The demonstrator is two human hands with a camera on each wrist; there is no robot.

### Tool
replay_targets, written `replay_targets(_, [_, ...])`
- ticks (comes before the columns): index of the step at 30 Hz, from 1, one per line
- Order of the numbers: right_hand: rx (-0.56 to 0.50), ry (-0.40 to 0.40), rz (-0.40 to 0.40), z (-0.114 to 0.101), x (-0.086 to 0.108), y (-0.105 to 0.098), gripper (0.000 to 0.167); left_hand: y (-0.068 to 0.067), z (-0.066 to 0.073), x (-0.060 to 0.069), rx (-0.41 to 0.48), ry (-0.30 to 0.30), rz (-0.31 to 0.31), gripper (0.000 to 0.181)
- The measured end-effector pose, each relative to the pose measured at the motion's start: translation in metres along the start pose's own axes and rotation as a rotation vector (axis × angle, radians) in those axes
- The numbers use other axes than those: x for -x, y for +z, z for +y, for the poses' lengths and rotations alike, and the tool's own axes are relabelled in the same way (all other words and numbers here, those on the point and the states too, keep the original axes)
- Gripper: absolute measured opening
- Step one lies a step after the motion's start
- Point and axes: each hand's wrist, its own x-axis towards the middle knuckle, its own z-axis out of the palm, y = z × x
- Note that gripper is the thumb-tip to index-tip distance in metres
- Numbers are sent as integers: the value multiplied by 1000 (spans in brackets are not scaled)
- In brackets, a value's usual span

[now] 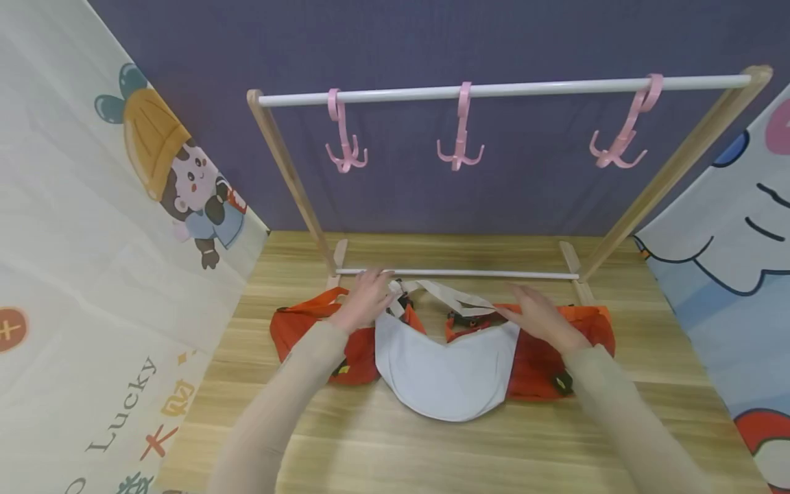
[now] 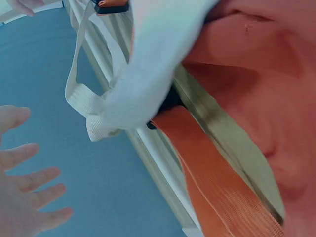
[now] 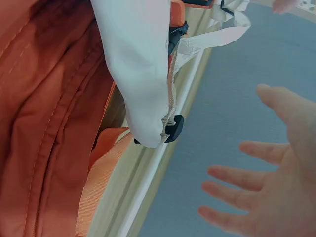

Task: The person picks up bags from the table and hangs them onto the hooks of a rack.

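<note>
Hovering near the white bag (image 1: 447,370) — left hand (image 1: 365,302) and right hand (image 1: 545,320) (well apart) — fingers spread.

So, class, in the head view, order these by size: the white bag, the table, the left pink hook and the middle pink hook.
1. Table
2. White bag
3. Left pink hook and middle pink hook: too alike to rank
</note>
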Motion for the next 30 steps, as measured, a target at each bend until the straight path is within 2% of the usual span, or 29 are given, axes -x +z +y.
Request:
replay_targets(5, [-46,24,-120,3,-12,0,67,-2,9,-17,74,-6,-107,45])
replay_targets(9, [-102,48,-216,5,-21,3,74,2,13,-30,57,0,-172,46])
replay_targets(17, [-161,57,-336,8,-35,11,80,17,19,-47,103,18,-232,43])
replay_targets(20, [-164,67,-369,10,-41,16,82,26,18,-49,84,52,-213,41])
replay_targets(22, [-164,62,-383,11,-45,19,82,32,16,-53,73,47,-226,41])
replay_targets(24, [-164,50,-392,10,-47,19,81,38,12,-53,34,66,-198,40])
replay_targets(26, [-169,34,-401,9,-49,20,79,78,-15,-66,1,104,-170,35])
replay_targets(27, [-169,31,-410,8,-50,20,79,104,-33,-76,-3,117,-166,33])
replay_targets(28, [-178,31,-416,9,-52,22,79,133,-54,-86,-35,135,-150,32])
replay_targets(29, [-185,16,-419,13,-55,25,79,166,-77,-96,-58,161,-114,32])
replay_targets(30, [-194,6,-423,17,-57,29,79,201,-102,-109,-67,175,-104,31])
